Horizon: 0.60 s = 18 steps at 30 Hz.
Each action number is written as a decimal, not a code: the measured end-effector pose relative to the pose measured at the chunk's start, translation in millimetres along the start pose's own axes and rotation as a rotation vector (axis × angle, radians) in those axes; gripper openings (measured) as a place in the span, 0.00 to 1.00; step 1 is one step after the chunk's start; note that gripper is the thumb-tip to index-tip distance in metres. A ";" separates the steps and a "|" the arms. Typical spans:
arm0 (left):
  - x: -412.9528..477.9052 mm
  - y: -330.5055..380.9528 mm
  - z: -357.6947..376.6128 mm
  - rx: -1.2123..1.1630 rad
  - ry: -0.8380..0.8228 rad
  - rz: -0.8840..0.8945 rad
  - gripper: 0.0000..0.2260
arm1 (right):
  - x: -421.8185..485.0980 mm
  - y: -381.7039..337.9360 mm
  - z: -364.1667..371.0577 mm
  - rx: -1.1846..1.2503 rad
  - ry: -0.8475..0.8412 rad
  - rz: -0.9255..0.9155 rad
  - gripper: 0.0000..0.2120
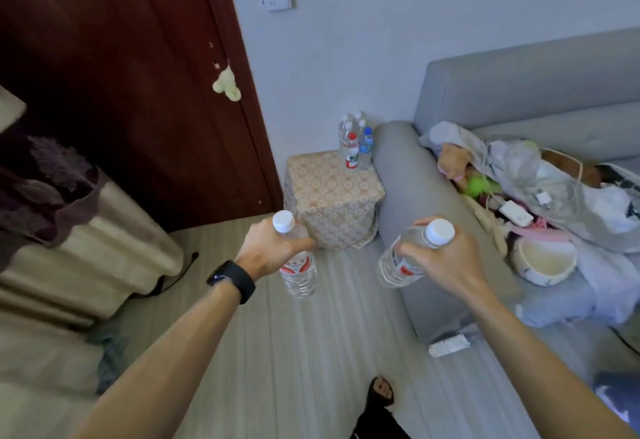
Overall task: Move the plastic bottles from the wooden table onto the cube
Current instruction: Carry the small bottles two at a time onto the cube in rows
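Left forearm [166,355] and right forearm [540,352] bare. Black watch [231,281], wide strap, glossy dark face, on wrist of left hand [268,248]. Near bottom centre: foot [382,386] in black open-toe sandal [375,402].

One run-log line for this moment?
stage: carry | left hand: holds left water bottle | right hand: holds right water bottle | cube: bottle cluster on far corner
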<state>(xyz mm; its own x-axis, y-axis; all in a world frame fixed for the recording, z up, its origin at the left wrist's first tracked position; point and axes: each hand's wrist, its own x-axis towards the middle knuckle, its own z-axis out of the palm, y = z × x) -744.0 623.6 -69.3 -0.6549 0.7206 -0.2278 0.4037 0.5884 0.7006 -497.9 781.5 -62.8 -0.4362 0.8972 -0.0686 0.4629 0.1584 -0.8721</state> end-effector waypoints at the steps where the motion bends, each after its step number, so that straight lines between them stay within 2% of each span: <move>1: 16.8 8.5 -0.1 0.008 0.007 -0.011 0.09 | 21.3 -0.7 -3.9 0.010 0.007 0.007 0.11; 9: 142.6 53.6 -13.0 -0.055 0.120 -0.086 0.11 | 177.9 -25.4 -3.1 -0.028 -0.025 -0.013 0.18; 12: 193.0 54.2 -14.1 -0.074 0.131 -0.096 0.11 | 228.2 -32.3 12.6 -0.029 -0.053 -0.003 0.23; 15: 248.6 49.3 -16.1 -0.096 0.102 -0.121 0.10 | 276.6 -36.3 36.0 -0.065 -0.068 0.016 0.16; 18: 302.9 44.2 -22.2 -0.103 0.092 -0.130 0.10 | 319.1 -36.4 59.9 -0.082 -0.064 0.050 0.13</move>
<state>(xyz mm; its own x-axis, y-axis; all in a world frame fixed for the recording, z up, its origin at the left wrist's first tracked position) -938.7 859.7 -92.4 -0.7549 0.6014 -0.2617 0.2469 0.6303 0.7361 -700.2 1037.3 -82.0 -0.4583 0.8769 -0.1446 0.5456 0.1492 -0.8246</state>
